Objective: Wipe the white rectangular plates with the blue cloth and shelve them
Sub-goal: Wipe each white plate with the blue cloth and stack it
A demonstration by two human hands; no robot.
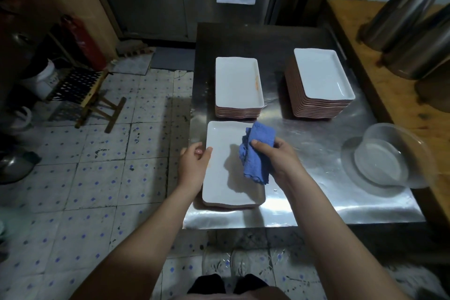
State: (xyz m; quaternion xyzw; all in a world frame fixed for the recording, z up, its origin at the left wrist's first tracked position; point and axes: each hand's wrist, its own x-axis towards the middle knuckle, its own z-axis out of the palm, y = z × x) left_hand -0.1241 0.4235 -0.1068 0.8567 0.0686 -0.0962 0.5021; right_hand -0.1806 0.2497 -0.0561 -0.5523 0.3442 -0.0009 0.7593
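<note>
A white rectangular plate (219,173) lies at the front left of the steel table (316,134), on top of what looks like another plate. My left hand (193,162) grips its left rim, thumb on top. My right hand (275,156) holds a crumpled blue cloth (255,153) over the plate's right side. Behind it stands a low stack of white plates (237,83), the top one with an orange smear near its right rim. A taller stack (321,78) stands at the back right.
A clear plastic bowl (384,156) with water sits at the table's right edge. A wooden counter (394,75) with steel pots (411,19) runs along the right. A folding stool (82,95) and a red extinguisher (85,41) stand on the tiled floor at left.
</note>
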